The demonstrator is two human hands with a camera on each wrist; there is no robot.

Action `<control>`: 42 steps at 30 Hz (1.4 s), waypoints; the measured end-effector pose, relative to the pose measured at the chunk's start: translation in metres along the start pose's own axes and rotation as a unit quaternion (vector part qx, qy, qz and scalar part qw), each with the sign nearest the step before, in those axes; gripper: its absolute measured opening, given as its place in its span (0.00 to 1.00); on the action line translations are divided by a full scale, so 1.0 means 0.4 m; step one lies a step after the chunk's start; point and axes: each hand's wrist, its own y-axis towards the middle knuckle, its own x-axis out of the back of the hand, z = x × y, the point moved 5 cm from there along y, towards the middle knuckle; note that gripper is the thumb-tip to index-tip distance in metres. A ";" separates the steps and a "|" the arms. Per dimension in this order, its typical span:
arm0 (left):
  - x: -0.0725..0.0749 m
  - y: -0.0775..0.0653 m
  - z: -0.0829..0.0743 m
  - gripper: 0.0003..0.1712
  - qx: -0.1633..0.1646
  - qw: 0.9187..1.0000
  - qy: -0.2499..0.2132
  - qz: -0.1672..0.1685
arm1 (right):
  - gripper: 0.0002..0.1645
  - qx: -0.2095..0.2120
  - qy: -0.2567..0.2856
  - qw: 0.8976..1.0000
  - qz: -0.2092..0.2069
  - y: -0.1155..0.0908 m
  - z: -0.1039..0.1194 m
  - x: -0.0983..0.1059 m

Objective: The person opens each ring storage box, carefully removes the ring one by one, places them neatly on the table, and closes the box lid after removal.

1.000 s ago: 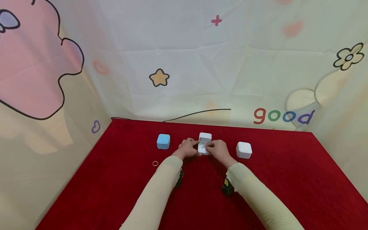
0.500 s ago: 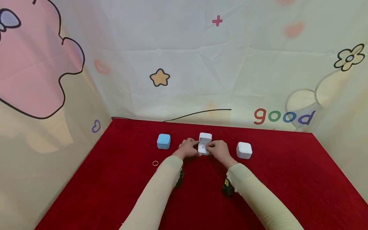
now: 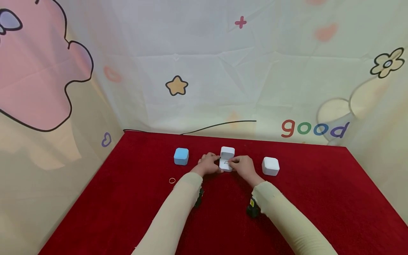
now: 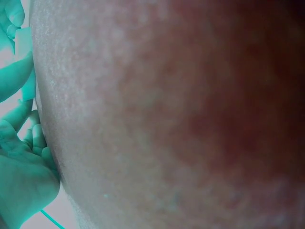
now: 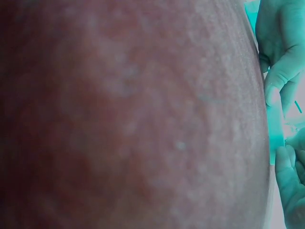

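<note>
An open white ring box stands near the back middle of the red table, its lid upright at the rear. My left hand grips the box from its left side, thumb near the front corner and fingers toward the back. From the right, my right hand reaches over the base, thumb and forefinger pinching a small ring at the cushion. How deep the ring sits there is too small to tell. Both wrist views are mostly blocked by a blurred surface; part of the box shows at the right wrist view's edge.
A closed light blue box stands left of the hands, and a closed white box to their right. Another ring lies on the red cloth beside the left forearm. A printed curtain rises behind the table.
Both hands stay at the white ring box. The right fingertips and the ring shift very slightly; the other boxes and the loose ring stay where they were.
</note>
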 end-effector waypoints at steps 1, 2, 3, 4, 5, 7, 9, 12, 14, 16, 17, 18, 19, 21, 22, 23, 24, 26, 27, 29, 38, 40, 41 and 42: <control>0.001 0.001 0.000 0.39 0.000 1.000 0.000 0.000 | 0.13 -0.001 0.002 1.000 0.000 0.001 -0.001 0.000; 0.002 0.001 -0.001 0.39 0.000 1.000 0.001 0.000 | 0.13 -0.002 0.002 1.000 0.000 0.001 -0.001 0.000; 0.002 0.001 -0.001 0.39 -0.001 1.000 0.001 0.001 | 0.13 -0.003 0.003 1.000 0.000 0.002 -0.001 0.000; 0.003 0.001 -0.001 0.39 -0.001 1.000 0.002 0.002 | 0.13 -0.004 0.003 1.000 0.001 0.002 -0.002 0.000; 0.003 0.001 -0.002 0.39 -0.001 1.000 0.003 0.002 | 0.13 -0.003 0.003 1.000 0.001 0.002 -0.001 0.000; 0.004 0.000 -0.001 0.40 -0.001 1.000 0.005 0.003 | 0.13 -0.001 0.002 1.000 0.002 0.002 -0.001 -0.001; 0.004 -0.002 -0.002 0.40 -0.001 1.000 0.005 0.004 | 0.14 -0.003 0.004 1.000 0.002 0.002 -0.003 -0.001; 0.004 -0.004 -0.003 0.40 -0.002 1.000 0.005 0.004 | 0.14 -0.003 0.009 1.000 0.003 0.001 -0.005 0.000; 0.005 -0.005 -0.005 0.40 -0.002 1.000 0.004 0.004 | 0.14 -0.005 0.014 1.000 0.003 0.001 -0.007 0.001; 0.005 -0.005 -0.005 0.41 -0.001 1.000 0.005 0.004 | 0.15 -0.003 0.015 1.000 0.003 0.000 -0.007 0.001; 0.005 -0.004 -0.005 0.41 -0.002 1.000 0.005 0.004 | 0.14 -0.005 0.016 1.000 0.004 0.000 -0.008 0.001; 0.005 -0.004 -0.004 0.41 -0.002 1.000 0.005 0.004 | 0.14 -0.006 0.018 1.000 0.003 0.000 -0.009 0.001; 0.005 -0.004 -0.004 0.41 -0.002 1.000 0.005 0.004 | 0.14 -0.003 0.017 1.000 0.004 0.000 -0.009 0.001; 0.006 -0.003 -0.003 0.40 -0.003 1.000 0.009 0.005 | 0.14 -0.002 0.016 1.000 0.004 0.001 -0.009 0.000; 0.006 -0.002 -0.003 0.40 -0.004 1.000 0.012 0.006 | 0.14 -0.003 0.017 1.000 0.004 0.001 -0.009 0.000; 0.006 -0.002 -0.002 0.40 -0.006 1.000 0.013 0.006 | 0.14 -0.002 0.017 1.000 0.004 0.001 -0.009 0.000; 0.005 -0.002 -0.002 0.40 -0.007 1.000 0.014 0.006 | 0.14 -0.001 0.016 1.000 0.004 0.001 -0.009 0.000; 0.004 -0.001 -0.002 0.40 -0.009 1.000 0.016 0.006 | 0.15 -0.003 0.016 1.000 0.005 0.001 -0.009 0.000; 0.004 -0.001 -0.002 0.40 -0.009 1.000 0.015 0.006 | 0.15 -0.006 0.018 1.000 0.005 0.001 -0.010 0.000; 0.002 0.000 -0.001 0.39 -0.007 1.000 0.013 0.005 | 0.15 -0.009 0.018 1.000 0.007 0.002 -0.012 0.000; -0.003 0.003 0.000 0.39 0.005 1.000 0.027 0.008 | 0.15 -0.021 0.020 0.999 0.015 0.005 -0.014 0.000; -0.001 0.002 -0.002 0.39 0.004 1.000 0.026 0.005 | 0.16 -0.021 0.022 0.999 0.017 0.006 -0.012 0.002; -0.001 0.001 -0.002 0.39 0.004 1.000 0.028 0.005 | 0.16 -0.022 0.025 0.999 0.017 0.006 -0.012 0.003; -0.001 0.001 -0.003 0.39 0.005 1.000 0.030 0.007 | 0.15 -0.025 0.029 0.999 0.017 0.007 -0.012 0.003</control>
